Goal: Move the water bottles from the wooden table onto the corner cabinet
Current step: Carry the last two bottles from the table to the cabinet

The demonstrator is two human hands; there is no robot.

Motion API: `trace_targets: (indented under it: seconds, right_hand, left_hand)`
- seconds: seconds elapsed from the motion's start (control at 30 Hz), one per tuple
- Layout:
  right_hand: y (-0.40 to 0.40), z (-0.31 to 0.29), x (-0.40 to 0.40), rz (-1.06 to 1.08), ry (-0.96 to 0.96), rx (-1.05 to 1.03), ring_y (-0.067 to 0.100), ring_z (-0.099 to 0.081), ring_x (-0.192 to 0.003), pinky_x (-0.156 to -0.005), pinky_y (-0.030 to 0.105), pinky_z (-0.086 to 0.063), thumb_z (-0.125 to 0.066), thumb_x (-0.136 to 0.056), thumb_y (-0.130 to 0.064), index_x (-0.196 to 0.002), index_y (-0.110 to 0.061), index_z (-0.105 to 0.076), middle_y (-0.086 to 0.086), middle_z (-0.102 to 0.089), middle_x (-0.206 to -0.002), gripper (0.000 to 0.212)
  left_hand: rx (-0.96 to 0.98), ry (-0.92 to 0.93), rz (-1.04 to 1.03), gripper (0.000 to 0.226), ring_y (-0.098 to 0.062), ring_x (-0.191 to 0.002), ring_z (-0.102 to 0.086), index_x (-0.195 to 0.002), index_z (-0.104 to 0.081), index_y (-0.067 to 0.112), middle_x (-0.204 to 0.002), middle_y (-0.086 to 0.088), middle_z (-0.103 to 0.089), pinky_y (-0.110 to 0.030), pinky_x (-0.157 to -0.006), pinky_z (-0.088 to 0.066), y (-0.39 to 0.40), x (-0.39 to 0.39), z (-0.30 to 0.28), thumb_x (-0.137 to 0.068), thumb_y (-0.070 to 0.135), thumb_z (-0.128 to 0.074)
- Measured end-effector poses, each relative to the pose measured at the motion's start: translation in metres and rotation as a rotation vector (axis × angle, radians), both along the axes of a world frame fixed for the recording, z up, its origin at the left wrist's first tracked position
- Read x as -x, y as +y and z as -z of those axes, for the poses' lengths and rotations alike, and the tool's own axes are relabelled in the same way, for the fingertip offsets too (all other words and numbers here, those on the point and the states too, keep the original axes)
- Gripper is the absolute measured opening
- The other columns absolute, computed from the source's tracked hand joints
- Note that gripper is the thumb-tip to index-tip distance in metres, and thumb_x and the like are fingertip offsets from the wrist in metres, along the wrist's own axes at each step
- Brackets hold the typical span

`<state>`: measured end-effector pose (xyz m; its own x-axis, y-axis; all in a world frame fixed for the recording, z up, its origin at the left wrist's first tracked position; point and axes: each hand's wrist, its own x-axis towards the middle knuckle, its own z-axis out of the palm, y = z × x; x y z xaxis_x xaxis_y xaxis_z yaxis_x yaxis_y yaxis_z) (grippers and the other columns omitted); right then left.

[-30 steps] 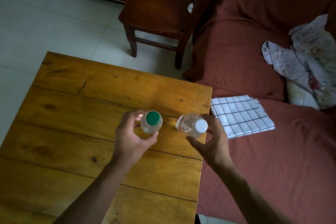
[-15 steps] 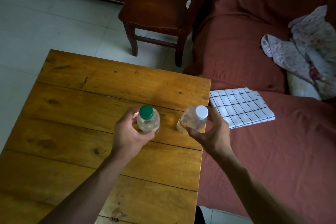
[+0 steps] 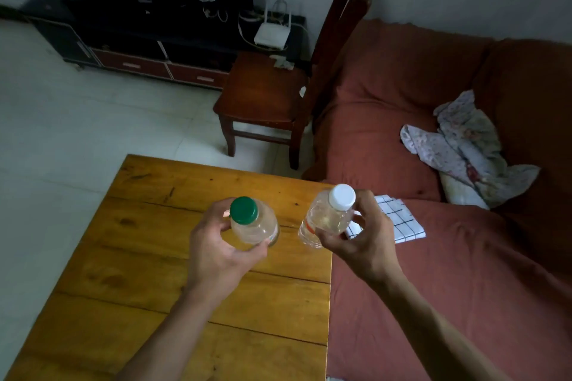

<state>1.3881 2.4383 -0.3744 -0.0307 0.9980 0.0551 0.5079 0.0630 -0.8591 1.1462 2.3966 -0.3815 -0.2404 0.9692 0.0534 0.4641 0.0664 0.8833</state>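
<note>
1. Because my fingers wrap both bottles, I cannot see their lower halves or bases, and I cannot tell whether either one touches the yellow plank wooden table [image 3: 148, 257].
2. Both my forearms run out of the bottom edge of the view, and the table's near end is cut off there too.
3. My left hand [image 3: 216, 252] is curled around the clear plastic bottle with the green screw cap [image 3: 252, 221]; the bottle stands upright over the table's right part, cap above my thumb.
4. My right hand [image 3: 365, 241] clasps the clear plastic bottle with the white screw cap [image 3: 329, 216], tilted, at the table's right edge.
5. That hand half hides the white black-checked folded cloth [image 3: 399, 221] on the rust-red covered sofa [image 3: 402, 288].
</note>
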Motion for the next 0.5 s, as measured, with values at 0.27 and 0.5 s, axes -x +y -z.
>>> trace_targets:
  seconds: [0.27,0.5]
  right_hand:
    - [-0.031,-0.110,0.008,0.095,-0.056,-0.143,0.005,-0.063,-0.080,-0.066,0.013,-0.049,-0.092,-0.059,-0.026,-0.088,-0.036,-0.048,-0.014,-0.063,-0.083,0.053]
    - [-0.066,-0.156,0.007,0.213,-0.030,-0.211,0.007,-0.069,-0.080,-0.070,0.027,-0.057,-0.091,-0.060,-0.018,-0.094,-0.028,-0.056,-0.008,-0.068,-0.088,0.050]
  left_hand:
    - [-0.151,0.004,0.066,0.072,-0.005,-0.104,-0.058,-0.118,-0.048,0.042,-0.110,0.028,-0.055,-0.030,-0.080,-0.056,-0.007,0.013,-0.110,-0.059,0.039,-0.089]
    - [-0.282,-0.022,0.114,0.067,0.000,-0.100,-0.060,-0.112,-0.050,0.037,-0.104,0.020,-0.062,-0.026,-0.081,-0.056,-0.015,0.023,-0.156,-0.060,0.029,-0.091]
